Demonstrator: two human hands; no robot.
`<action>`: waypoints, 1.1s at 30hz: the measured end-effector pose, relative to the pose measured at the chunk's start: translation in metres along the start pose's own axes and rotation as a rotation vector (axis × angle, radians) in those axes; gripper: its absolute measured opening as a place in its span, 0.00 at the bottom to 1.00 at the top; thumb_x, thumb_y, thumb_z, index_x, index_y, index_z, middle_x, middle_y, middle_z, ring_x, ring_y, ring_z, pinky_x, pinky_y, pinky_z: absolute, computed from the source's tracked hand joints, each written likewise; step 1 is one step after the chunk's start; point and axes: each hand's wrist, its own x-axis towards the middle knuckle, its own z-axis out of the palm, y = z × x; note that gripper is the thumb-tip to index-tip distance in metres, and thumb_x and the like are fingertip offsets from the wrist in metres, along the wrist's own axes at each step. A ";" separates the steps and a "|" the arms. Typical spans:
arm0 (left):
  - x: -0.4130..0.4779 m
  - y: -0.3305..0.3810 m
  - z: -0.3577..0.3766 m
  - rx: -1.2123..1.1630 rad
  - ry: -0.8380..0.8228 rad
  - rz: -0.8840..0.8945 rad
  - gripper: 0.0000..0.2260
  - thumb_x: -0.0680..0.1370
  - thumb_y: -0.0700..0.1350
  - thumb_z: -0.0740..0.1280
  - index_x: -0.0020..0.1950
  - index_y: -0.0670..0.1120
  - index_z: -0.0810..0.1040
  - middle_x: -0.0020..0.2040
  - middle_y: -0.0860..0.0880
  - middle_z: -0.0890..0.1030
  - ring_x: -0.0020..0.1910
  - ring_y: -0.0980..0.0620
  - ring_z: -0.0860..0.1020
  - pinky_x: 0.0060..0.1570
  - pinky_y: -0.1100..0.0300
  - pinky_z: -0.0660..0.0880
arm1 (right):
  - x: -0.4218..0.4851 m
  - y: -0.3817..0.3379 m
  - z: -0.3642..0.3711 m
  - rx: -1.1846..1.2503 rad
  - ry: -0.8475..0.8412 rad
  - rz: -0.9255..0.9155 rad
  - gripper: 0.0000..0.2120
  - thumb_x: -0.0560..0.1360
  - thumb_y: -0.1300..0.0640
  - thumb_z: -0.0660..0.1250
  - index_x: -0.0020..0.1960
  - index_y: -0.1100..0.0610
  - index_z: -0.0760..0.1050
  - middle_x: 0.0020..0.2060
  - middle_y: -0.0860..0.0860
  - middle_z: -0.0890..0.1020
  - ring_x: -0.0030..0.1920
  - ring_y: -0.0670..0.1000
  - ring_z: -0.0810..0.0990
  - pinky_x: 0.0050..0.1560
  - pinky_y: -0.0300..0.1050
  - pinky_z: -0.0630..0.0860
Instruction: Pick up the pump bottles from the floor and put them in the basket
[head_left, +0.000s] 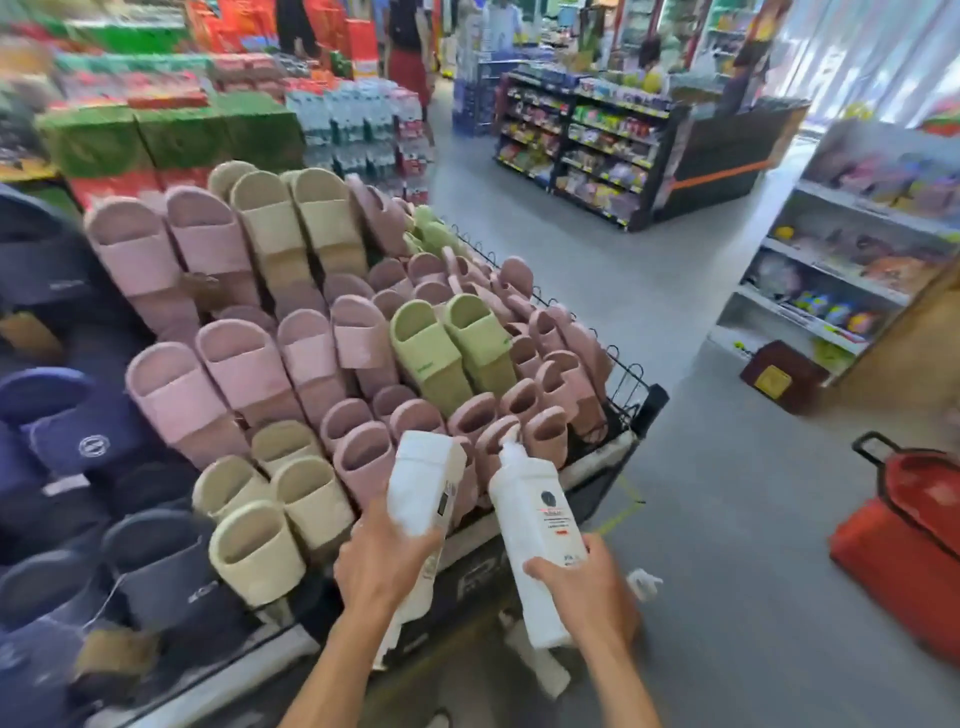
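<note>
At the far left, a slanted display rack (631, 384) carries rows of slippers: navy pairs (67, 447) nearest the left edge, then pink (228, 374), beige (260, 551) and a green pair (447, 343) further right. In front of the rack's near right corner, the left hand (384, 566) is wrapped around the middle of a white bottle (423, 483). The bottle is held roughly upright above the slippers, and its top is blurred, so a pump head cannot be made out there. Just right of it, apart from it, the right hand (587, 587) grips a second pump bottle (535, 519) low on its body. This one tilts with its nozzle toward the left and its printed label faces the camera. Below and between the two forearms, what seems to be another white bottle (540, 670) lies on the grey floor (727, 519), and a white pump head (644, 582) shows just right of the right hand. Well to the right stands a red basket (883, 561) with a black handle, on the floor and partly cut by the frame's edge. Beyond it, at the far right, are stocked shelves (857, 249) with a brown box (779, 374) at their foot.
</note>
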 end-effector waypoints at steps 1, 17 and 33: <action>-0.005 -0.009 -0.009 -0.015 0.032 -0.026 0.39 0.64 0.62 0.71 0.72 0.62 0.59 0.55 0.54 0.79 0.52 0.41 0.80 0.47 0.47 0.78 | -0.001 -0.005 0.002 -0.010 -0.024 -0.043 0.23 0.60 0.38 0.76 0.47 0.43 0.69 0.43 0.39 0.80 0.44 0.49 0.82 0.48 0.47 0.79; -0.106 -0.177 -0.202 -0.144 0.484 -0.492 0.33 0.66 0.58 0.74 0.67 0.55 0.63 0.54 0.48 0.79 0.49 0.42 0.75 0.46 0.52 0.69 | -0.157 -0.126 0.121 -0.089 -0.381 -0.602 0.25 0.63 0.39 0.79 0.52 0.43 0.69 0.44 0.41 0.79 0.42 0.48 0.82 0.44 0.53 0.83; -0.221 -0.313 -0.322 -0.267 0.935 -0.855 0.36 0.66 0.56 0.76 0.70 0.59 0.63 0.52 0.51 0.78 0.49 0.43 0.77 0.46 0.53 0.70 | -0.356 -0.187 0.281 -0.312 -0.770 -0.998 0.26 0.64 0.37 0.76 0.55 0.41 0.68 0.48 0.43 0.77 0.48 0.52 0.78 0.49 0.49 0.75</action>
